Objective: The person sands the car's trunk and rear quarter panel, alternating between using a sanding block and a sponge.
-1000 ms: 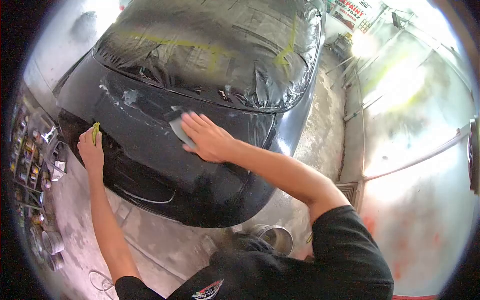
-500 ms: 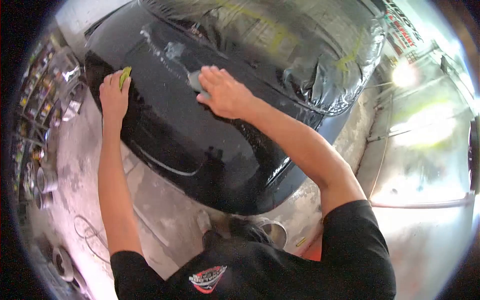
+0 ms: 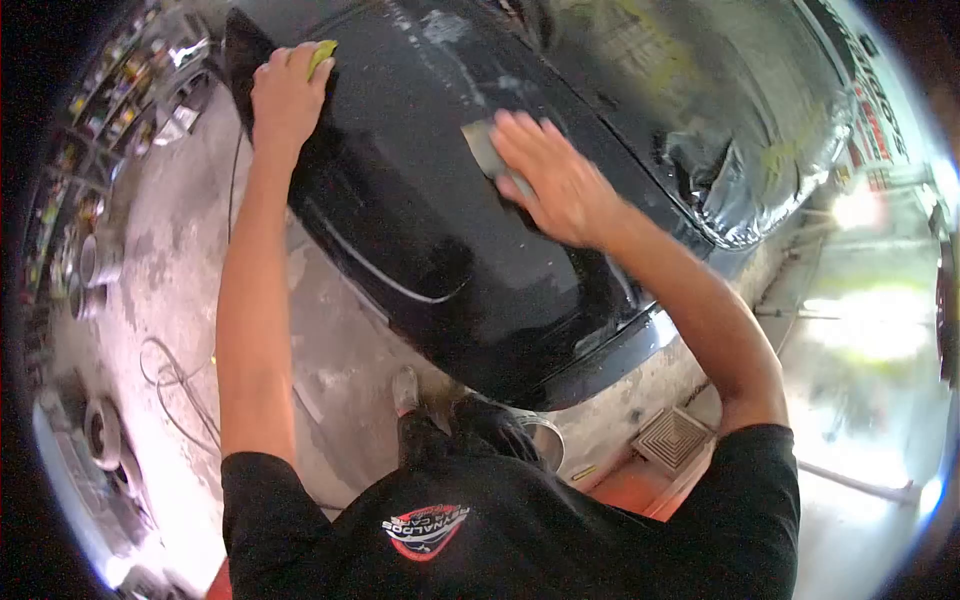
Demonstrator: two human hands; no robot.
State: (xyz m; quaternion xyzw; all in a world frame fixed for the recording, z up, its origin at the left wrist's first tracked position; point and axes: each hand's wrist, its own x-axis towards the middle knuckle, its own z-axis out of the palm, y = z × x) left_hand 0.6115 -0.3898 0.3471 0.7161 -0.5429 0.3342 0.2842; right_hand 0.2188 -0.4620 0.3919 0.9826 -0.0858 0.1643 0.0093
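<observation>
A black car body panel (image 3: 430,230) fills the middle of the view. My right hand (image 3: 560,185) presses a grey sanding pad (image 3: 483,147) flat against the panel's upper surface. My left hand (image 3: 285,95) rests on the panel's left edge and holds a small yellow-green pad (image 3: 321,56). Pale scuffed patches (image 3: 445,25) show on the paint above my right hand. Plastic sheeting held with yellow tape (image 3: 700,110) covers the glass at the upper right.
Shelves with small paint cans (image 3: 110,110) line the left wall. Several tins (image 3: 95,260) and a cable (image 3: 175,385) lie on the concrete floor at the left. A metal bucket (image 3: 540,440) stands by my feet. A floor drain grate (image 3: 675,440) is at the right.
The view has swung down and right, so the car sits higher in the frame. My right hand has slid the grey pad along the panel. My left hand keeps the yellow-green pad on the edge.
</observation>
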